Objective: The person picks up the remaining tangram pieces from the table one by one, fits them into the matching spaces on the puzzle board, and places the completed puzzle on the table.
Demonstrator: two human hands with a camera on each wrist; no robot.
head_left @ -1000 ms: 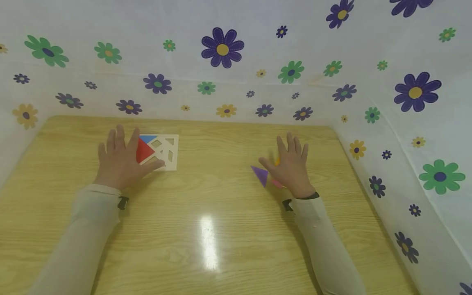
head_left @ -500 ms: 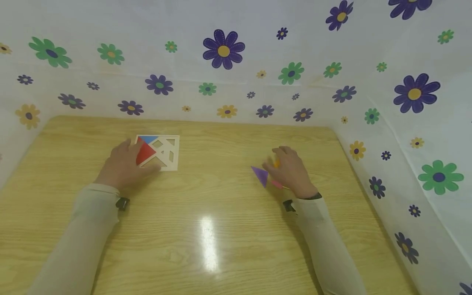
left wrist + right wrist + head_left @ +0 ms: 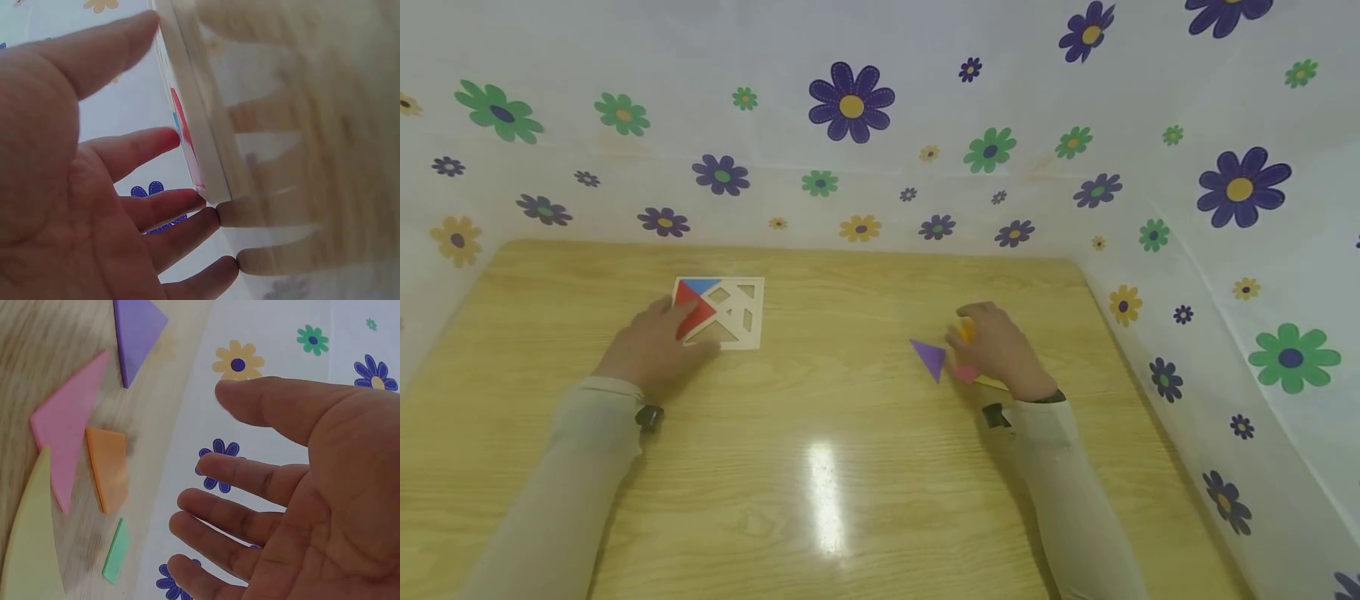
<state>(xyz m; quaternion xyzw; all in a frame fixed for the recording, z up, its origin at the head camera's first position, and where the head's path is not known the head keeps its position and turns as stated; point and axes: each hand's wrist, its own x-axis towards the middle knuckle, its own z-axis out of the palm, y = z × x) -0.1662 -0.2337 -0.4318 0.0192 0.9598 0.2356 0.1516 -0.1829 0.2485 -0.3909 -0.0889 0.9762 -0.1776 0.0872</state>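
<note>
My left hand (image 3: 655,346) rests at the left side of a cream tangram board (image 3: 756,332), fingers spread. In the left wrist view its index fingertip touches the board's face, and two fingertips touch the table. A red triangle (image 3: 702,310) and a blue triangle (image 3: 702,285) sit in the board; its other cut-outs show the table. My right hand (image 3: 1000,346) hovers over loose tangram pieces, fingers slightly bent, holding nothing. Under or beside it lie a purple triangle (image 3: 931,358), a pink piece (image 3: 65,434), an orange piece (image 3: 107,469), a green piece (image 3: 117,550) and a yellow piece (image 3: 34,537).
The wooden table (image 3: 820,400) runs between the board and the loose pieces, with a bright reflection near its front. A white flower-print sheet (image 3: 880,50) stands behind the table and along its sides.
Both hands have come down with fingers drawn in, the left onto the board's left side, the right lower over the loose pieces. More of the red triangle and a yellow edge now show.
</note>
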